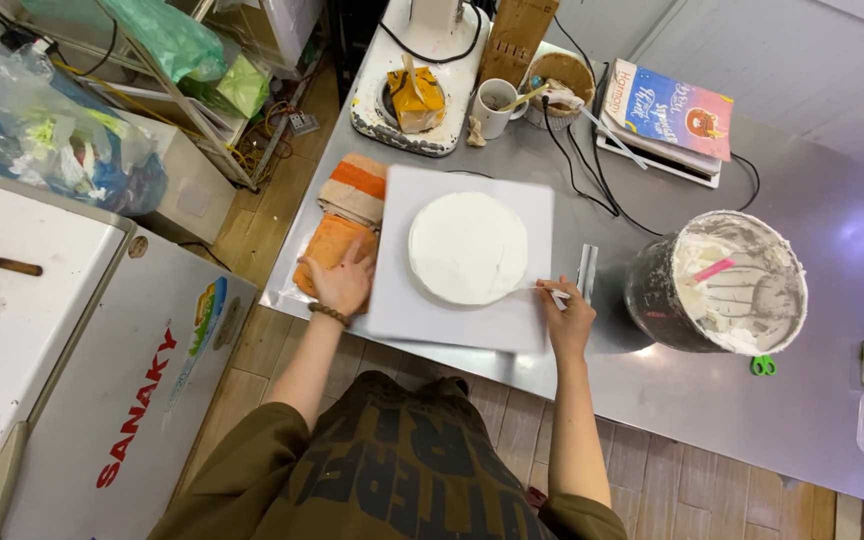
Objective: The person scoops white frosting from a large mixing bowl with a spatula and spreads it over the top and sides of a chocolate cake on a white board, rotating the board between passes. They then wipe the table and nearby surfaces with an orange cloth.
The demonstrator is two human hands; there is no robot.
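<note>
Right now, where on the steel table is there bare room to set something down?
The steel table is bare at the far right, beyond the cream bucket and right of the books. The near edge between the bucket and the small scissors is also free. It is crowded behind the cake, with mug and cables, and left by the orange cloths.

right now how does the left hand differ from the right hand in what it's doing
The left hand lies flat, fingers spread, on the edge of the square white board beside the orange striped cloth; the right hand is curled around a thin tool whose blade meets the white frosted cake. The left hand holds nothing and wears a bead bracelet; the right wrist is bare. Both rest at the board's edges, either side of the cake.
</note>
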